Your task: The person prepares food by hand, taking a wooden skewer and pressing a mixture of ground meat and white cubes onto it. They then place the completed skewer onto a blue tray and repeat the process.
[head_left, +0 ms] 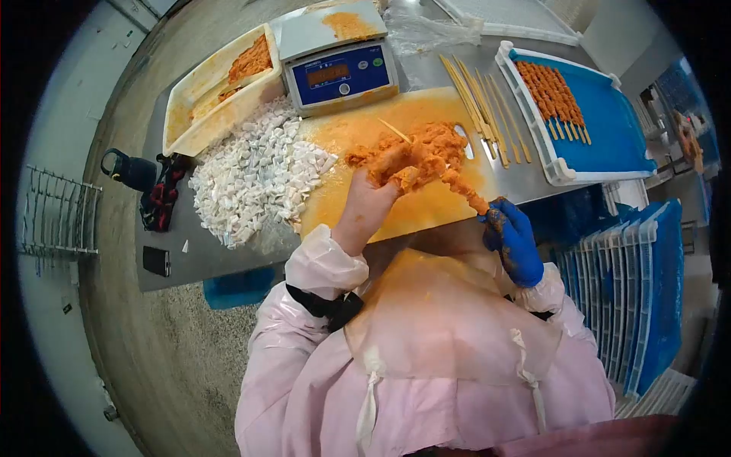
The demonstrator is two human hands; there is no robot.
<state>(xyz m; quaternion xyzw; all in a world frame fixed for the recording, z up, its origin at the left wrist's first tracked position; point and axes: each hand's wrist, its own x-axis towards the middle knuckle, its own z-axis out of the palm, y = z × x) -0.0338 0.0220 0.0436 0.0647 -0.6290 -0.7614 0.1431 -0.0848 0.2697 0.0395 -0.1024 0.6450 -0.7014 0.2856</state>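
My right hand (512,240), in a stained blue glove, is closed around the lower end of a skewer (476,202) threaded with orange marinated meat. My bare left hand (375,186) reaches into the pile of marinated meat (434,145), its smeared fingers closed on a piece of meat (407,180) beside the skewer's far end. Those fingertips are partly hidden by meat. Under the pile lies a yellowish cutting board (426,217) coated in orange marinade. A thin stick (394,130) pokes out of the pile. Bare bamboo skewers (472,99) lie right of the board.
Small whitish pieces (255,171) are heaped left of the board. Behind them stand a white tub (179,114) with orange meat and a digital scale (339,80). A blue-lined tray (609,137) at the right holds finished skewers (552,99). Stacked trays (620,297) stand at lower right.
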